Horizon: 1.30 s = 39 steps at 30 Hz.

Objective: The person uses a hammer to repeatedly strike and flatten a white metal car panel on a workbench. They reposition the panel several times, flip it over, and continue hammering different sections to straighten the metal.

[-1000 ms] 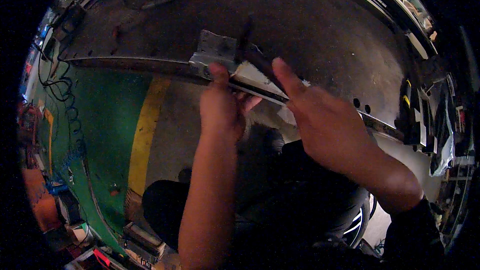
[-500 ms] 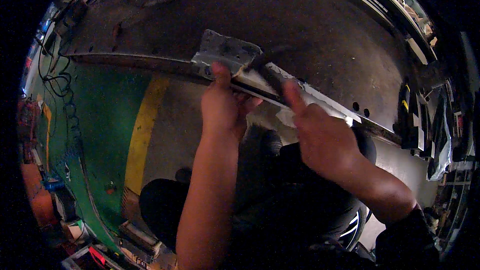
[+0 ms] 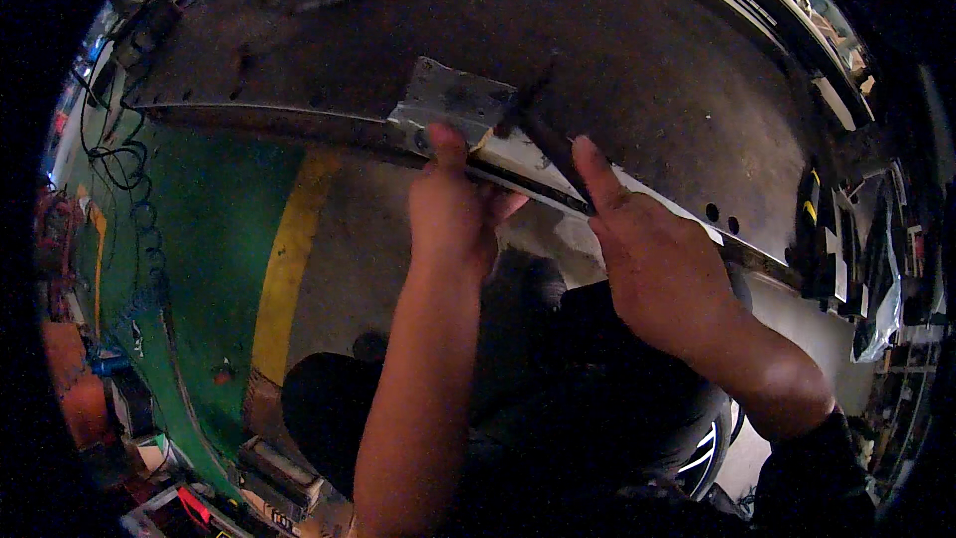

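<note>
My left hand [image 3: 448, 194] is closed on a grey sheet-metal part, its thumb on top and its fingers below. The metal part [image 3: 460, 100] has a flat, scuffed plate with small holes at its left end, and a long pale strip runs from it to the right along the bench edge. My right hand [image 3: 657, 259] grips a hammer with a dark handle [image 3: 556, 154], forefinger or thumb stretched along it. The dark hammer head [image 3: 533, 95] is beside the plate's right edge; whether it touches the metal I cannot tell.
Under the part is a dark, worn workbench top [image 3: 637, 60] with holes near its front edge. A coiled black cable [image 3: 144, 199] hangs at the left. Below lies a green floor [image 3: 219, 229] with a yellow stripe [image 3: 289, 269]. A clear plastic bag [image 3: 881, 309] hangs at the right.
My right hand has shifted slightly right and down, and the hammer head has turned to point farther away from me. My left hand and the metal part have shifted slightly right in view.
</note>
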Tool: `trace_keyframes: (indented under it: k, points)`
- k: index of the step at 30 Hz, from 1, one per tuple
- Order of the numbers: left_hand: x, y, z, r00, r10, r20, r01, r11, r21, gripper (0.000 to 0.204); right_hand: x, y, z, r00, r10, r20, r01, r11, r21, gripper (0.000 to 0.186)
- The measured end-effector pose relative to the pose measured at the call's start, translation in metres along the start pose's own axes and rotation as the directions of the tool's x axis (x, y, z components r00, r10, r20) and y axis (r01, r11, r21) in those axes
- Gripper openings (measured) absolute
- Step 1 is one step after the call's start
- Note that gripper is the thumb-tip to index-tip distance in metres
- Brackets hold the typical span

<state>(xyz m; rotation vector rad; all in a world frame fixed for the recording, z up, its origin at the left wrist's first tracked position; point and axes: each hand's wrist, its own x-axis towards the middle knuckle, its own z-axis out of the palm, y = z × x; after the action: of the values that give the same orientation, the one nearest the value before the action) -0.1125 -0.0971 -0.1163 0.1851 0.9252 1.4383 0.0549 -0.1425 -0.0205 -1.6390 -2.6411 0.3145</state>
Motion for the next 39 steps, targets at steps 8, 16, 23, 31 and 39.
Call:
trace_keyframes:
  k: [8,16,23,31,39]
  points:
    - [0.0,0.001,0.0,0.999,0.007,0.036,-0.009,0.999,0.046,0.054,0.0,0.008,0.009,0.997,0.042,0.058,-0.041,0.999,-0.023,0.066]
    - [-0.003,-0.001,0.006,0.999,0.011,0.031,-0.012,1.0,0.026,0.057,-0.02,0.021,0.014,0.995,0.049,0.089,-0.05,0.999,0.008,0.065]
    - [-0.003,0.002,0.004,1.0,-0.01,-0.02,0.011,0.999,0.054,0.055,-0.029,0.017,0.001,0.996,-0.076,-0.047,0.074,0.997,-0.027,0.064]
    - [-0.007,0.004,0.002,0.999,0.023,-0.048,-0.019,0.996,0.084,0.054,-0.03,0.014,-0.001,0.997,-0.055,-0.059,0.058,0.997,0.053,0.061]
    - [-0.003,-0.002,0.001,1.0,0.012,-0.006,-0.012,0.999,0.041,0.055,-0.033,0.017,0.016,0.998,0.058,-0.036,-0.059,0.998,-0.03,0.063]
